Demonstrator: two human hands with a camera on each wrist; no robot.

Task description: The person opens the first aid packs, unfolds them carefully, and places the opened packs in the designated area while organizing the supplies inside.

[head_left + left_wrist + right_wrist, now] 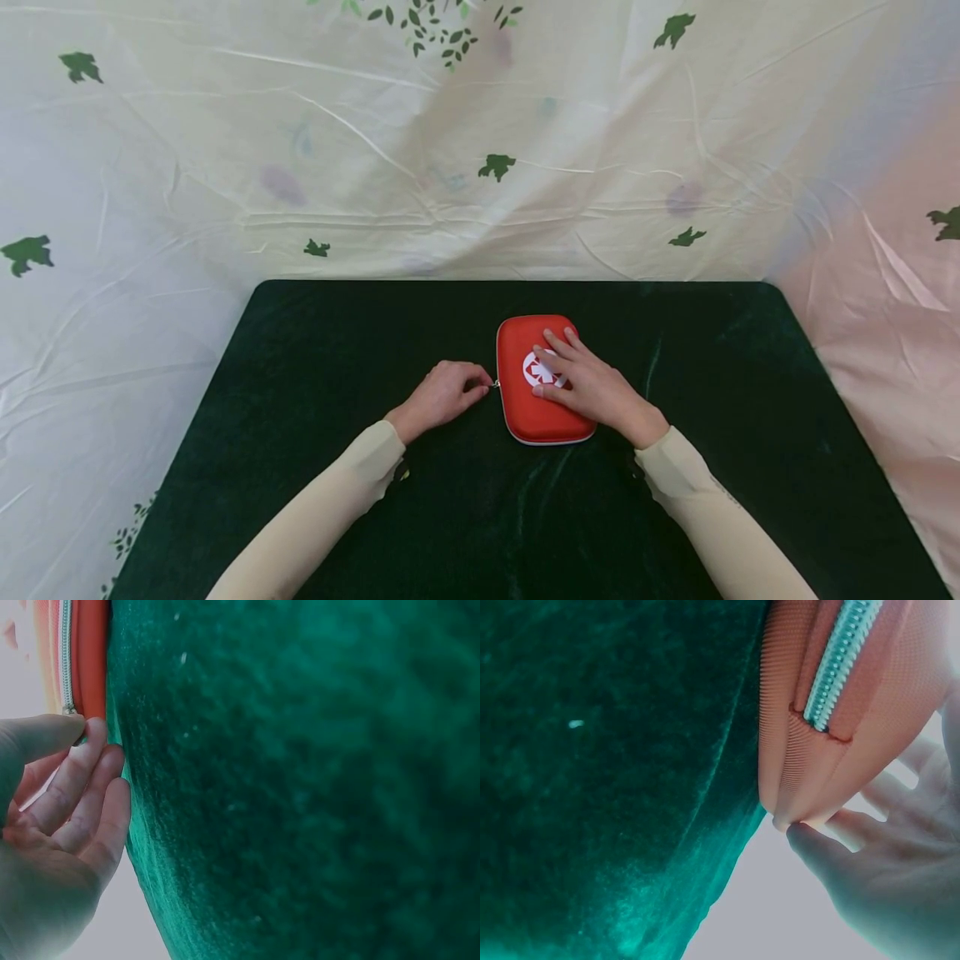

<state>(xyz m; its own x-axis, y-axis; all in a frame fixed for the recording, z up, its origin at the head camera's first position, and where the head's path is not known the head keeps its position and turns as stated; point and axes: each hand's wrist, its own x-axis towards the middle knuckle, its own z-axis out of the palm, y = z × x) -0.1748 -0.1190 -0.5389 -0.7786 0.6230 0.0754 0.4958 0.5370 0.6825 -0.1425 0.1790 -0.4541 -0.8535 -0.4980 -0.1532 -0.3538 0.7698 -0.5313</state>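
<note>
A red zippered hard case (540, 421) with a white round emblem (537, 372) lies flat on the table. At its left side, my left hand (447, 392) pinches the zipper pull (494, 384) between thumb and fingertips. The left wrist view shows the silver zipper teeth (66, 660) running up from those fingers, closed along the part seen. My right hand (597, 385) rests on the case top with its fingers spread, covering part of the emblem. In the right wrist view, the zipper (840, 667) ends at a stitched fabric strip (799, 769) on the case's side.
A dark green velvety cloth covers the table (360, 325). Behind it hangs a pale curtain (360, 150) printed with green birds and leaves, which also wraps round the left and right sides.
</note>
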